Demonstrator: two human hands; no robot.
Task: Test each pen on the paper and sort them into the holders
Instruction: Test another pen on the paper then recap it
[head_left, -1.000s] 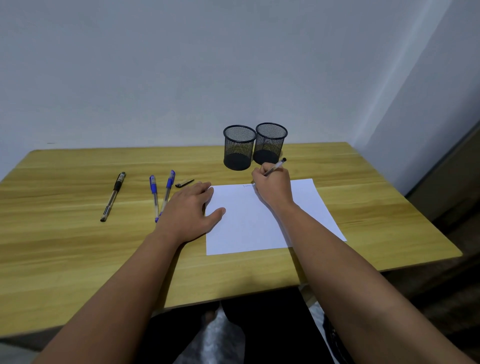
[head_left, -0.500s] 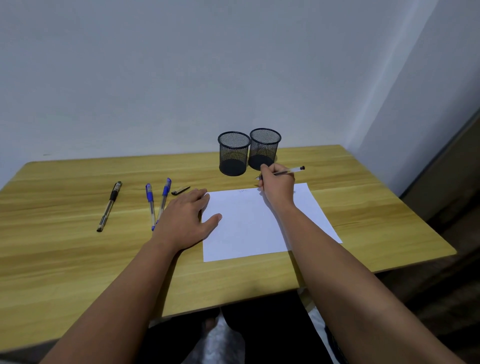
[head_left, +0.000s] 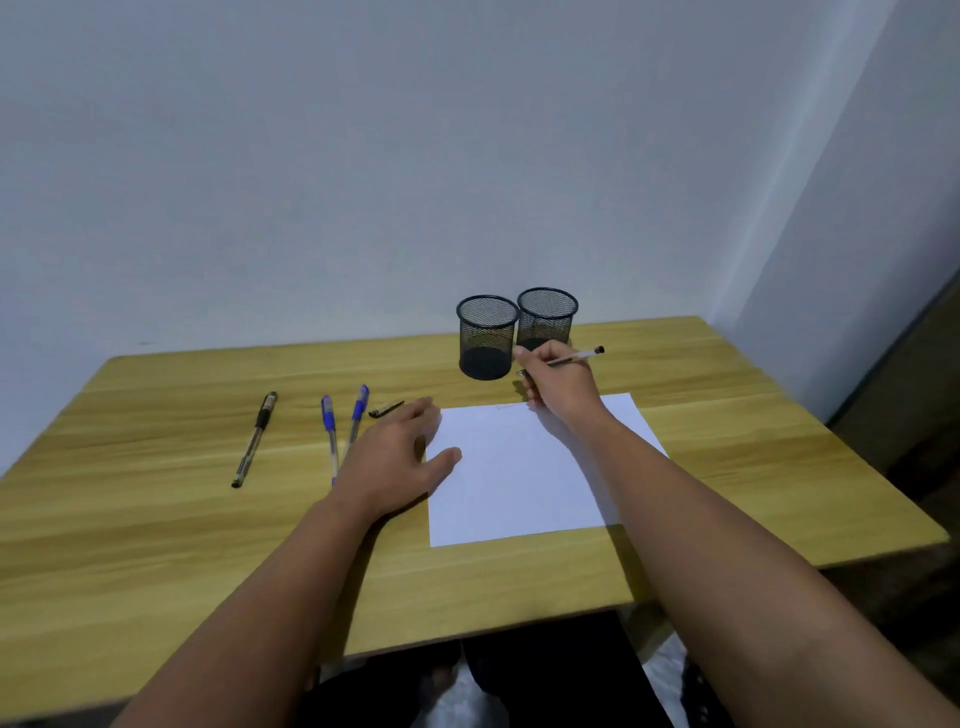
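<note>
Black mesh holders (head_left: 487, 336) (head_left: 546, 318) stand side by side just beyond my right hand (head_left: 558, 383), which pinches the pen (head_left: 574, 357); its long axis runs sideways, capless tip toward the right holder, the nearer one. My left hand (head_left: 397, 460) rests flat, fingers relaxed, at the paper (head_left: 524, 467) edge. Three pens (head_left: 254, 439) (head_left: 329, 436) (head_left: 356, 415) wait left on the wooden bench (head_left: 156, 519), against a pale wall.

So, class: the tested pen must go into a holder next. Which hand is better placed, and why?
The right hand: it already grips the pen beside the holders. The left hand rests flat at the paper's edge.
</note>
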